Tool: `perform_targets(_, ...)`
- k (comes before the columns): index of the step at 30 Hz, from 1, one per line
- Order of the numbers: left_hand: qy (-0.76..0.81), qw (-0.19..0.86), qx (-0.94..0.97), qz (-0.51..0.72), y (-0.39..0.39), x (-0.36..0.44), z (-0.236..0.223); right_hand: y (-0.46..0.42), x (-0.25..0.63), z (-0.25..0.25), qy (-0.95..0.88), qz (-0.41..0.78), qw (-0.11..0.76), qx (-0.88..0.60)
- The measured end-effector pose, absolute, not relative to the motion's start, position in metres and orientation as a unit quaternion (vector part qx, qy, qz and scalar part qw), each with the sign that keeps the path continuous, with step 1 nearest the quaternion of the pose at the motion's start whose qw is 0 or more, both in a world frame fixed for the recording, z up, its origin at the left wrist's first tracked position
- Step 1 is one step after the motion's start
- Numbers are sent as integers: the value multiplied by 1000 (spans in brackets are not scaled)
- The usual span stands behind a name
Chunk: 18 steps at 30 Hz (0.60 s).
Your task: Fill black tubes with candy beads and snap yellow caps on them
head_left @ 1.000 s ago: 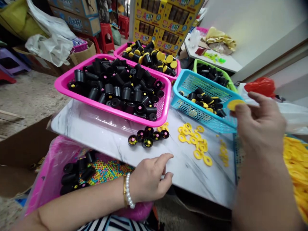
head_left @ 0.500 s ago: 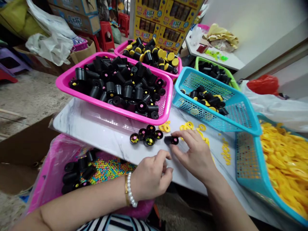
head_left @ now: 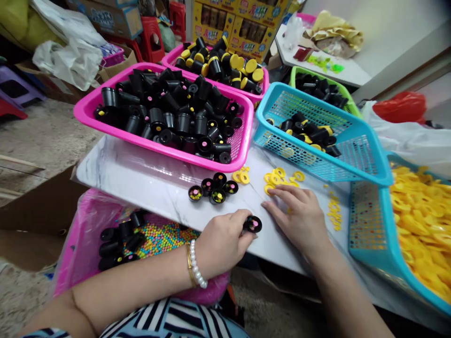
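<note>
My left hand (head_left: 223, 241) is closed around a small black cup (head_left: 254, 224), whose mouth faces me and shows a pink piece inside. My right hand (head_left: 299, 218) lies over the table with fingers stretched out and thumb apart, its fingertips at the edge of a loose pile of yellow rings (head_left: 278, 177). Whether they touch a ring I cannot tell. Left of them stands a cluster of several black cups (head_left: 217, 196), with small coloured beads and pink or yellow pieces inside.
Behind the cups a pink basket (head_left: 158, 152) holds many black cups. A blue basket (head_left: 317, 171) has yellow-capped ones, and another blue basket (head_left: 368, 216) at right holds yellow rings. Tiny yellow pieces (head_left: 334, 211) lie on the marbled table (head_left: 141, 171). Below left, a pink tub (head_left: 75, 253) contains coloured beads (head_left: 165, 241).
The black cup has passed from my right hand to my left. My right hand has let go and moved right, over to the yellow rings.
</note>
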<state>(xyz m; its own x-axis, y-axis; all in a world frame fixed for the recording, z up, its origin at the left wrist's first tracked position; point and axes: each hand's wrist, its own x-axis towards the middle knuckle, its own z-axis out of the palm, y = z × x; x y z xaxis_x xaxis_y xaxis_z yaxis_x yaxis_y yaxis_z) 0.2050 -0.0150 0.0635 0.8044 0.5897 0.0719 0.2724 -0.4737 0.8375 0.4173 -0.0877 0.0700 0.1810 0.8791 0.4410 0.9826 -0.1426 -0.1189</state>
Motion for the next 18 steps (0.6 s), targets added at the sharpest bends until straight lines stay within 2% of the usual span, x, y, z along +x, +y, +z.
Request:
perform_targets(4,251,459,833,180,-16,205,64,-88,405,69,-680,-127,154,-706)
perform_targets(11,258,432,835,223,-18,205,61,-140,375,74,-769,-42,119,-627)
perform_targets(15,252,432,831,243,-19,205,59,-165,358,67,-770,-43,201,-604)
perform_targets(18,242,424,840,238,-19,205,58,-163,347,79,-711,47,291,-638)
